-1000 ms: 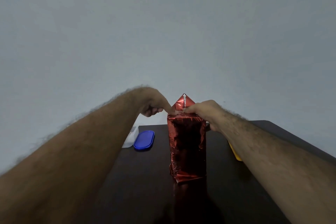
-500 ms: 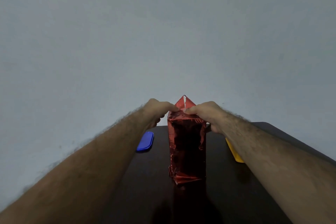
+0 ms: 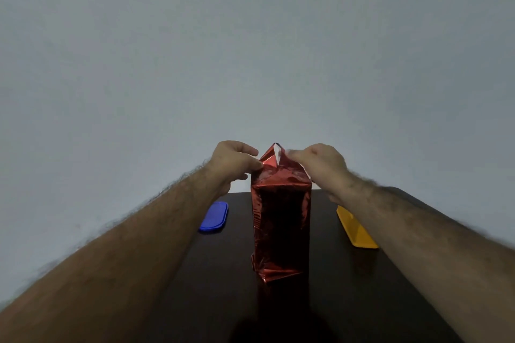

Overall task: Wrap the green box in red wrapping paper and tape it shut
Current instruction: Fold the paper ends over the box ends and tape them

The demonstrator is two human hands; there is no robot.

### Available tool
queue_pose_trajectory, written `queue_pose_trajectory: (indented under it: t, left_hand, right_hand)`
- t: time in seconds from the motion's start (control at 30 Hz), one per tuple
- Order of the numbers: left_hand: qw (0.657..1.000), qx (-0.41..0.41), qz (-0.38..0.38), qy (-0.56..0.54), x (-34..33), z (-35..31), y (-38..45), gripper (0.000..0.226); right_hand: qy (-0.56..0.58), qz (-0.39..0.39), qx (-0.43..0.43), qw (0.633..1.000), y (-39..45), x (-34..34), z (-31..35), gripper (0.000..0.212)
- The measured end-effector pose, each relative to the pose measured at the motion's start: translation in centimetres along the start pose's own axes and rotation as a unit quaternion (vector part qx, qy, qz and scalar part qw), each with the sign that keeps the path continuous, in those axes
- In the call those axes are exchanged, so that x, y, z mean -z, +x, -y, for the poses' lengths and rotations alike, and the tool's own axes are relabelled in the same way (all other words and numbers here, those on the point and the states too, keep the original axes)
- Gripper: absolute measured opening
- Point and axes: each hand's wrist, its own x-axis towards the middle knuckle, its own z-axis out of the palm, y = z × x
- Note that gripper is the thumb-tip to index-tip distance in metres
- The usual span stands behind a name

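Observation:
A tall box covered in shiny red wrapping paper [image 3: 280,228] stands upright in the middle of the dark table [image 3: 223,273]. No green shows; the paper hides the box. At its top the paper rises into a pointed flap with a white inner side. My left hand [image 3: 232,161] pinches the paper at the top left corner. My right hand [image 3: 317,164] pinches the paper at the top right beside the pointed flap. The lower end of the wrap is folded and creased against the table.
A blue oval lid [image 3: 214,216] lies flat on the table left of the box. A yellow flat piece [image 3: 355,228] lies to the right, partly under my right forearm. A plain grey wall fills the background behind the table's far edge.
My left hand has moved in from the left to the top left corner of the wrap and taken hold there. The white object beside the blue lid is now hidden by my left arm.

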Motion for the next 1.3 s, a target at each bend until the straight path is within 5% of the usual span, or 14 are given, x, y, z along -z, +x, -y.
queue_pose_trajectory:
  t: [0.1,0.23,0.33,0.47,0.7,0.93,1.03,1.17,1.3]
  left_hand:
    - [1.0,0.001,-0.026,0.001,-0.2,0.1,-0.1,0.025]
    - [0.999,-0.005,-0.049,0.0,-0.3,0.1,-0.3,0.02]
    - [1.0,-0.007,-0.016,0.008,0.0,-0.3,-0.9,0.014]
    - [0.999,-0.029,-0.002,0.031,0.1,-0.6,-1.6,0.015]
    - [0.983,-0.156,-0.007,0.093,0.0,-0.3,-2.0,0.009]
    - [0.954,-0.248,0.05,0.162,-0.3,0.3,-3.6,0.011]
    - [0.944,-0.271,0.059,0.18,-0.5,0.6,-4.4,0.014]
    - [0.933,-0.301,0.019,0.195,-1.1,1.2,-4.9,0.014]
    - [0.911,-0.347,-0.058,0.215,-1.7,1.6,-4.8,0.016]
  right_hand:
    - [-0.074,-0.04,0.1,0.991,-1.1,-0.5,0.1,0.039]
    - [-0.056,-0.002,0.088,0.995,-0.6,-1.0,0.4,0.009]
    - [-0.009,-0.013,0.055,0.998,0.2,-0.6,0.7,0.02]
    - [-0.018,0.092,0.034,0.995,1.2,0.5,1.0,0.055]
    - [-0.026,0.098,0.088,0.991,1.7,1.3,0.6,0.019]
    - [-0.031,0.05,0.161,0.985,1.3,1.6,0.0,0.012]
    - [-0.033,0.075,0.175,0.981,1.6,1.8,-0.2,0.023]
    - [0.002,0.2,0.173,0.965,1.5,3.0,0.2,0.043]
    - [-0.121,0.237,0.222,0.938,1.0,3.1,-0.3,0.062]
